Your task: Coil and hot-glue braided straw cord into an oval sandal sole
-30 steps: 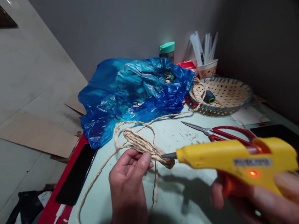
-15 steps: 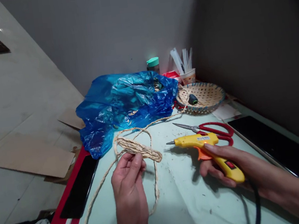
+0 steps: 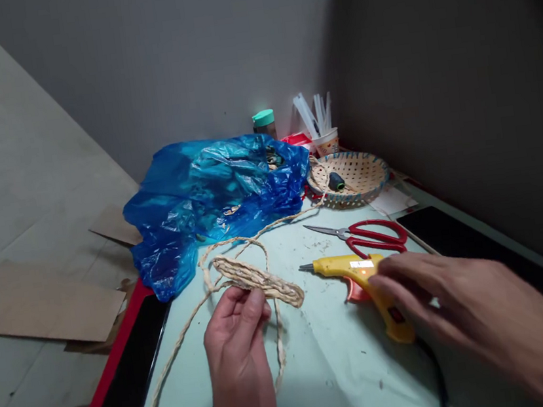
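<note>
My left hand (image 3: 241,339) pinches a flat, folded bundle of braided straw cord (image 3: 261,279) between thumb and fingers. From this bundle a long tail of cord (image 3: 170,348) loops over the table and runs back towards a woven basket. A yellow hot glue gun (image 3: 341,265) with an orange trigger is at the right, its nozzle pointing left at the bundle. My right hand (image 3: 462,302), smeared by motion, is at the rear of the glue gun, off its handle; whether its fingertips still grip the gun is unclear. Red-handled scissors (image 3: 374,236) lie just behind the gun.
A crumpled blue plastic bag (image 3: 219,183) covers the back left. The woven basket (image 3: 368,182) holds a dark thread spool (image 3: 335,182). Behind stand a paper cup (image 3: 327,142) of glue sticks and a green-lidded bottle (image 3: 264,122). A phone (image 3: 135,359) and a black tablet (image 3: 480,250) lie at the sides.
My right hand has come off the glue gun's handle and trigger and shifted to its rear. The gun sits slightly lower. My left hand keeps the cord bundle; the view has turned slightly right.
</note>
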Motion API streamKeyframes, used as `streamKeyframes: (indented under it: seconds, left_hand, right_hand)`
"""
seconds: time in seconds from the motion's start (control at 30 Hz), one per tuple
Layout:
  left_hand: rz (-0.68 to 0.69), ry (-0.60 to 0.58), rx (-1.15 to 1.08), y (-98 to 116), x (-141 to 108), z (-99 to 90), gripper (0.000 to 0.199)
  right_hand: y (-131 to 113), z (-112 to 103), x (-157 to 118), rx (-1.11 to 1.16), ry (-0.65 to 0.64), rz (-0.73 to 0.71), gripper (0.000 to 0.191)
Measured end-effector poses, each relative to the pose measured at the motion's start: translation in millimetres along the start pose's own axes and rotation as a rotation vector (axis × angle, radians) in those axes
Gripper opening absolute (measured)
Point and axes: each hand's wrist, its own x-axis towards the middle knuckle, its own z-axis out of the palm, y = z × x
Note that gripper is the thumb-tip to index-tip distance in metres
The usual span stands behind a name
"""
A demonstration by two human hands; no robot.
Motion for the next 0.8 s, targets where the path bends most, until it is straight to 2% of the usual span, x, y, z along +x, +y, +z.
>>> streamKeyframes:
  seconds: [0.07,0.1,0.13,0.17,0.23,0.3,0.43,0.53,0.63,0.8]
  left_hand:
    - [-0.048,0.003,0.000,-3,-4,3.1,0.025]
    - [-0.077,-0.003,0.002,-6,-6,3.8,0.026]
    - [-0.104,-0.019,0.004,-9,-8,4.0,0.026]
    - [-0.134,-0.044,0.005,-12,-10,3.6,0.026]
    - [-0.179,-0.100,0.005,-17,-12,2.0,0.023]
    - [-0.194,-0.143,0.024,-20,-13,1.2,0.019]
    - [-0.164,-0.173,0.096,-19,-11,4.3,0.008]
    - [-0.172,-0.193,0.106,-20,-11,6.0,0.012]
    - [-0.191,-0.151,0.079,-24,-12,5.4,0.016]
    - [-0.178,-0.100,0.187,-26,-14,6.9,0.016]
  right_hand:
    - [-26,3,5,0.061,0.086,-0.181,0.022]
    - [-38,7,8,0.095,0.105,-0.210,0.031]
    - [-50,12,13,0.130,0.142,-0.236,0.034]
    - [-58,17,17,0.153,0.124,-0.226,0.031]
    - [-68,27,24,0.202,0.136,-0.201,0.016]
    - [-69,33,26,0.233,0.160,-0.188,0.011]
    - [-61,37,24,0.252,0.165,-0.175,0.015]
    - [-57,39,22,0.236,0.151,-0.179,0.012]
    - [-56,42,22,0.232,0.147,-0.183,0.008]
    - [-54,54,21,0.286,0.220,-0.155,0.003]
